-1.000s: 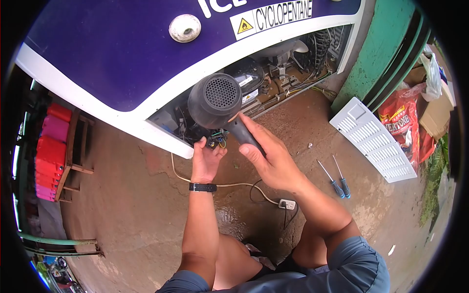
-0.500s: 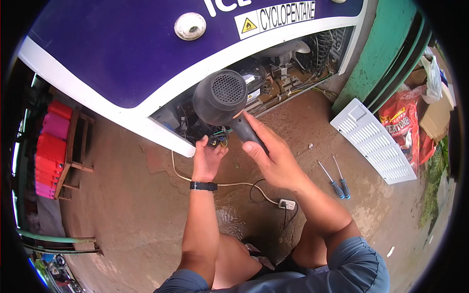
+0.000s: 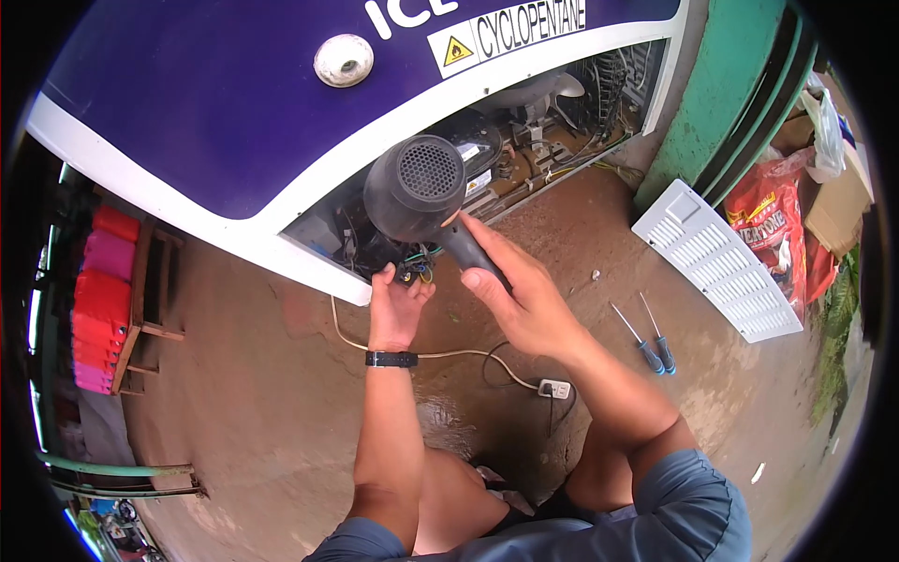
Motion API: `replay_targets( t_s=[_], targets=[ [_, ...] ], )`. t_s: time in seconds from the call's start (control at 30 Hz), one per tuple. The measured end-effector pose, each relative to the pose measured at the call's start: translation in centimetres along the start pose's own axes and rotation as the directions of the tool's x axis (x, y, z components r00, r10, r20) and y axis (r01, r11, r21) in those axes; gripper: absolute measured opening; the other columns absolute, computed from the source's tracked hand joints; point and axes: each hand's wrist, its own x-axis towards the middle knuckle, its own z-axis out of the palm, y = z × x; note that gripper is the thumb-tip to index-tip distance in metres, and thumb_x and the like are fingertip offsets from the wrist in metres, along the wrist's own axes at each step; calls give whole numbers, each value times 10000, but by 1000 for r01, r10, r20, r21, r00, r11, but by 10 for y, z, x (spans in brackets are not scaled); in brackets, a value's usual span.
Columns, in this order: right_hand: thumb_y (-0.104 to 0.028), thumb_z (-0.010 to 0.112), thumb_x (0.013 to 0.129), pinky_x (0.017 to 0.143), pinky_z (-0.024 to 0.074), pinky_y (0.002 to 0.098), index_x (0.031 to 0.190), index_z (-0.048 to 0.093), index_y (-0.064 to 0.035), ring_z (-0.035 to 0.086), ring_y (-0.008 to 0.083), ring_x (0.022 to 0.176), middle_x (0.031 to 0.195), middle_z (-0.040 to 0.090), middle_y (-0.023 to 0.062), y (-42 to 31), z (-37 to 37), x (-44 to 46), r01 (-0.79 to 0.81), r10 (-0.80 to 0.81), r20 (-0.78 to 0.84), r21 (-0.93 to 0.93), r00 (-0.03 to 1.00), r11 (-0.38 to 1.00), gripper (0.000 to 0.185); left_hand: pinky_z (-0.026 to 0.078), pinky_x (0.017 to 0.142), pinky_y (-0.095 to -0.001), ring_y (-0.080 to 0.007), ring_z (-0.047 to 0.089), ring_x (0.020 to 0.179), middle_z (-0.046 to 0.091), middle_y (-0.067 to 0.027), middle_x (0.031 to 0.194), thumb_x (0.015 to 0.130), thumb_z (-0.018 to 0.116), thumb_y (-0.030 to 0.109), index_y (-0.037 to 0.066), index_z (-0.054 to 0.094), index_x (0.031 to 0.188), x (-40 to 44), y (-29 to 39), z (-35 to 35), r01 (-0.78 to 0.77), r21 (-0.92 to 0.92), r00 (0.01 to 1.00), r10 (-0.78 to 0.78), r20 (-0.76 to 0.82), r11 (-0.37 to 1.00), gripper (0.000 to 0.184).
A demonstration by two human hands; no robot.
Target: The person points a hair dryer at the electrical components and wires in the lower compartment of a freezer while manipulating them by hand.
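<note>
A black hair dryer [image 3: 417, 187] is held by its handle in my right hand [image 3: 524, 295], its round grille facing up toward me. Its barrel points into the open lower compartment of a blue and white freezer [image 3: 215, 112]. My left hand [image 3: 398, 304], with a black watch on the wrist, has its fingers closed around a small dark part with coloured wires [image 3: 419, 272] at the compartment's edge. Behind the dryer sits a black compressor [image 3: 473, 140], partly hidden. The dryer's nozzle end is out of sight.
Two screwdrivers [image 3: 657, 348] lie on the floor at the right, near a white vented panel [image 3: 721, 262]. A white extension socket [image 3: 554, 389] with its cord rests between my arms. Red bags [image 3: 768, 225] and cardboard are at far right, red and pink containers [image 3: 101, 300] at far left.
The view has shifted slightly, so the freezer sits a little further left in it. Both hands keep their holds, and the dryer stays almost in place over the compartment.
</note>
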Motion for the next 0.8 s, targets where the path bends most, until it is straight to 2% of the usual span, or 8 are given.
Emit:
replay_targets(
  t_s=[0.2, 0.33, 0.43, 0.53, 0.63, 0.7, 0.77, 0.8],
  targets=[
    [-232, 636, 1049, 977, 503, 420, 1575, 422, -37, 641, 373, 1087, 1210, 632, 215, -2, -1, -1, -71, 67, 41, 105, 997, 992, 600, 514, 889, -457, -222, 602, 1128, 656, -44, 1261, 949, 638, 446, 129, 603, 1301, -1, 0, 5, -30, -14, 999, 30, -28, 999, 475],
    [-228, 635, 1045, 961, 505, 426, 1575, 422, -43, 634, 394, 1076, 1184, 627, 218, 2, 2, -1, -11, 14, -19, 111, 1000, 994, 600, 520, 952, -423, -196, 642, 962, 704, -47, 1139, 956, 599, 422, 73, 611, 1284, -3, 0, 9, -40, -115, 994, 28, -102, 993, 479],
    [-223, 609, 1065, 992, 494, 401, 1586, 399, -25, 640, 324, 1140, 1264, 615, 191, 2, 2, -2, -89, 83, 62, 105, 995, 990, 596, 532, 923, -402, -192, 648, 943, 704, -44, 1139, 959, 594, 421, 72, 608, 1280, -5, 1, 16, -53, -125, 992, 39, -116, 991, 474],
    [-222, 611, 1066, 984, 499, 398, 1587, 393, -21, 647, 324, 1129, 1264, 615, 197, 2, 3, -2, -83, 77, 62, 101, 995, 991, 600, 465, 958, -510, -231, 559, 1143, 637, -31, 1216, 919, 627, 512, 140, 612, 1275, 0, -1, 10, -58, -74, 985, 45, -167, 996, 515],
    [-219, 615, 1064, 979, 503, 397, 1585, 394, -17, 652, 327, 1114, 1258, 616, 206, 2, 3, -2, -86, 79, 62, 129, 995, 988, 600, 475, 941, -509, -231, 569, 1110, 645, -40, 1181, 924, 621, 509, 135, 615, 1264, -1, -2, 16, -83, -60, 977, 69, -203, 995, 505],
    [-207, 623, 1045, 950, 504, 457, 1567, 417, -19, 626, 427, 1081, 1208, 611, 246, 0, 4, -2, -38, 36, 16, 146, 999, 988, 591, 481, 932, -509, -229, 573, 1093, 647, -43, 1163, 928, 619, 505, 133, 618, 1256, 0, -1, 16, -84, -62, 979, 70, -189, 995, 496],
    [-207, 622, 1046, 959, 503, 460, 1566, 416, -15, 624, 433, 1095, 1225, 610, 252, 1, 3, -2, -28, 26, 15, 136, 1000, 990, 592, 488, 924, -509, -227, 577, 1075, 649, -47, 1145, 932, 617, 501, 132, 622, 1248, -1, -1, 17, -85, -66, 982, 72, -176, 994, 486],
    [-208, 622, 1047, 969, 502, 463, 1565, 414, -12, 622, 440, 1109, 1243, 609, 258, 1, 3, -2, -18, 16, 15, 126, 1000, 992, 592, 523, 881, -423, -198, 623, 1015, 679, -44, 1149, 950, 603, 452, 100, 619, 1252, -4, 0, 25, -90, -83, 979, 73, -191, 992, 464]
  ],
)
